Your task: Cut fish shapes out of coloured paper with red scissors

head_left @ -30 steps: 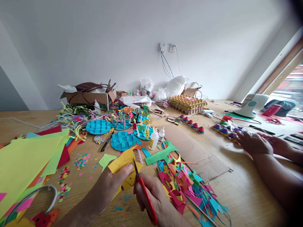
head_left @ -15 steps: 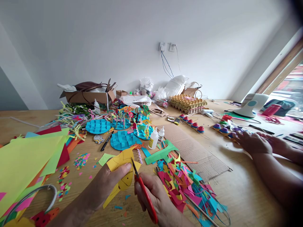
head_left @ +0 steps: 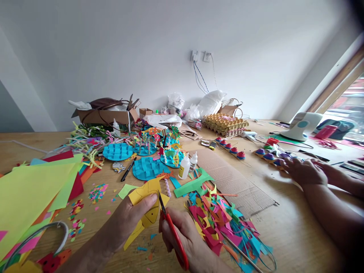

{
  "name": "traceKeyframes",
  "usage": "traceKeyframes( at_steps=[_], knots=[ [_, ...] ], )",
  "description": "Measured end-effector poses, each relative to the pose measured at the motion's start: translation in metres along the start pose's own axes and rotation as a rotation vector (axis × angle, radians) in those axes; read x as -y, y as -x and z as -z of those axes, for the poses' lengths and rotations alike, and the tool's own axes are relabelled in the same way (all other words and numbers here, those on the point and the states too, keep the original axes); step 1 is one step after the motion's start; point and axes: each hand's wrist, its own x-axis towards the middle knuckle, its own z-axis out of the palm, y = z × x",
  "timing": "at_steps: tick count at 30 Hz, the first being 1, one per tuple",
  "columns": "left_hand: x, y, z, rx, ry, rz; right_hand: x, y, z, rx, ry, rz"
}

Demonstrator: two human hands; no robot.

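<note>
My left hand pinches a piece of yellow paper with dark drawn outlines and a dot, thumb on top. A red-handled pair of scissors is in my right hand, its fingers wrapped round the handles. The dark blades point up and away, lying at the right edge of the paper close to my left thumb. Beyond the paper are an orange cut-out fish and a lilac twisted strip.
Colored paper scraps heap at the right, beside a cardboard sheet. Glue bottles, blue discs and a black marker stand or lie ahead. Colored sheets cover the left. Another person's hands work at the right.
The yellow flap that showed to the right of the scissor blades no longer shows there. My right hand and the scissors have shifted very slightly; my left hand stays nearly still.
</note>
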Motion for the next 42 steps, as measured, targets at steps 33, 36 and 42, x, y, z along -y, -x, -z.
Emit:
traceKeyframes(
  at_steps=[33, 36, 42],
  knots=[
    [-0.01, 0.002, 0.002, 0.025, -0.072, -0.01, 0.0, 0.001, 0.001, 0.055, -0.05, -0.012],
    [-0.014, 0.002, 0.005, 0.035, -0.098, 0.013, 0.001, 0.0, 0.002, 0.057, -0.042, -0.013],
    [-0.016, 0.003, 0.012, 0.07, -0.17, -0.009, -0.001, 0.001, 0.004, 0.079, -0.034, -0.008]
  ],
)
